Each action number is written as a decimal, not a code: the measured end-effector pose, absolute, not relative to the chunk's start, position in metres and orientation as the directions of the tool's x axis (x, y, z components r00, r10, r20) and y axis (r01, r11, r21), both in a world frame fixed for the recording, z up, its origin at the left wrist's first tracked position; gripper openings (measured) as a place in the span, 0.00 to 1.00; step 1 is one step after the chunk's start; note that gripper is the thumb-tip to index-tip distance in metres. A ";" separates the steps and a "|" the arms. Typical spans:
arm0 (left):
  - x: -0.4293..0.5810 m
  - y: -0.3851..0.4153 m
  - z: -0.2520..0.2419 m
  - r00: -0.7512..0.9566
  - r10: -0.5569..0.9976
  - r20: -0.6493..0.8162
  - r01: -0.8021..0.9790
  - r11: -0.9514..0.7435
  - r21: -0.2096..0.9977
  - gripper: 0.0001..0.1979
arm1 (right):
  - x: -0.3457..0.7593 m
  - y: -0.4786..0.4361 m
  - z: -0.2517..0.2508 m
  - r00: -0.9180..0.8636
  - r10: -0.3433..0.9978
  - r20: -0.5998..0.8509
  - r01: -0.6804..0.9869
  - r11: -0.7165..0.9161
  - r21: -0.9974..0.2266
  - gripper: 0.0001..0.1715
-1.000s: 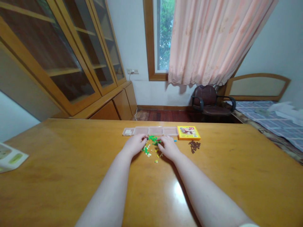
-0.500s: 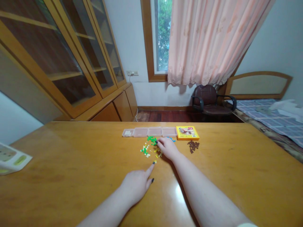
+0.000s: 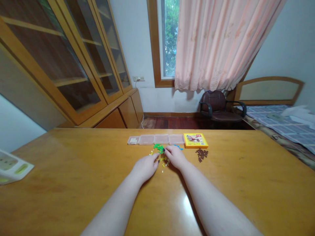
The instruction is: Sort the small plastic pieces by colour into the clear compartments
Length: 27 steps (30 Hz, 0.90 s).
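Small green toy bricks (image 3: 158,148) lie in a loose heap on the wooden table (image 3: 98,177). My right hand (image 3: 176,156) reaches over the heap's right side, its thumb and fingertips pressed together; what they hold, if anything, is too small to make out. My left hand (image 3: 145,167) rests just left of it, thumb and forefinger apart, and hides part of the scattered bricks. Yellow bricks (image 3: 163,160) and white bits lie between the two hands. Behind my right hand, a few blue bricks (image 3: 180,147) show.
Beyond the bricks stands a row of clear plastic trays (image 3: 161,139), with a yellow box (image 3: 196,140) at its right end. Brown bricks (image 3: 201,154) form a separate pile in front of the box. A white plastic object (image 3: 14,166) sits at the left table edge.
My left hand has moved forward from a yellow piece near the front to the scattered bricks beside my right hand. My right hand stays almost in place at the green heap.
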State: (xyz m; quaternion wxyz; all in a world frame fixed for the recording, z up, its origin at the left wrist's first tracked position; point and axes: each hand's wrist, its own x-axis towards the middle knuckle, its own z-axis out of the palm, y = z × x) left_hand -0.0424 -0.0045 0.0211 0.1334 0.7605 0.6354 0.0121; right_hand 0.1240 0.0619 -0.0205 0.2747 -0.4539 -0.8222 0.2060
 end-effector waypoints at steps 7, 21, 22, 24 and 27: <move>-0.050 -0.014 0.010 0.177 0.965 -0.191 0.970 -0.137 0.203 0.22 | 0.124 0.057 -0.018 -0.496 0.826 0.268 0.604 0.550 -0.577 0.20; -0.040 -0.021 0.016 0.187 0.966 -0.179 0.969 -0.151 0.195 0.21 | 0.124 0.060 -0.026 -0.482 0.850 0.212 0.554 0.483 -0.678 0.24; -0.039 -0.020 0.014 0.185 0.966 -0.183 0.969 -0.149 0.195 0.21 | 0.124 0.061 -0.027 -0.457 0.861 0.223 0.561 0.474 -0.679 0.24; -0.038 -0.017 0.009 0.178 0.968 -0.179 0.971 -0.143 0.192 0.22 | 0.125 0.063 -0.028 -0.367 0.893 0.259 0.579 0.438 -0.688 0.25; -0.039 -0.010 0.002 0.154 0.976 -0.153 0.973 -0.123 0.193 0.22 | 0.129 0.065 -0.029 -0.171 0.947 0.271 0.567 0.319 -0.759 0.25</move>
